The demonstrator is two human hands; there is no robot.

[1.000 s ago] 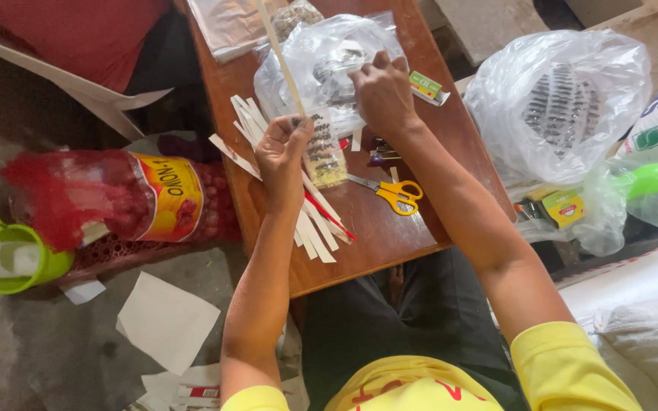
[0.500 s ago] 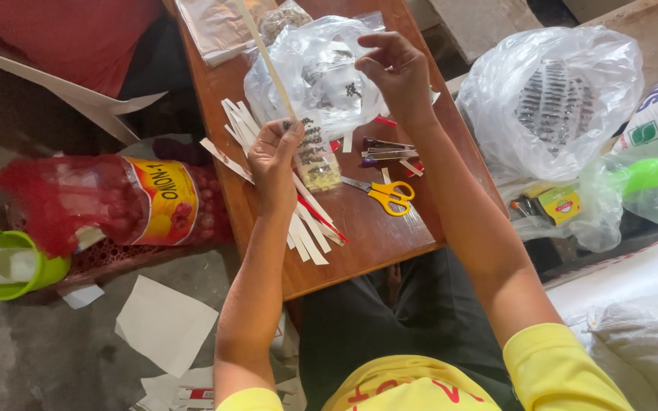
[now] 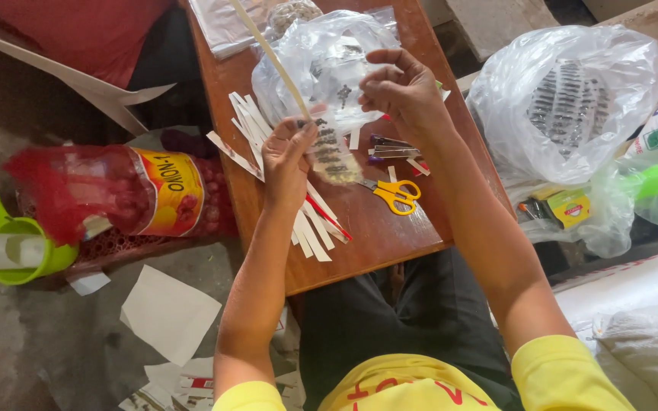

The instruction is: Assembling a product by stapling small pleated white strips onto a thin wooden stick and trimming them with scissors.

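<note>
- While a long pale strip (image 3: 272, 57) is pinched in the closed fingers of the left hand (image 3: 287, 156), it is slanted up toward 11 o'clock; a small clear packet of dark pieces (image 3: 333, 152) is touched at 3 o'clock of that hand.
- A tiny dark cross-shaped piece (image 3: 343, 94) is nipped between the nearly closed fingers of the right hand (image 3: 401, 91), above the clear plastic bag (image 3: 321, 57).
- Yellow-handled scissors (image 3: 396, 195) are seen on the table (image 3: 375, 236) at 6 o'clock of the right hand; cut white strips (image 3: 310, 228) are spread below the left.

Scissors (image 3: 394, 195) lie on the table (image 3: 390, 236), right of the paper strips (image 3: 310, 228).
</note>
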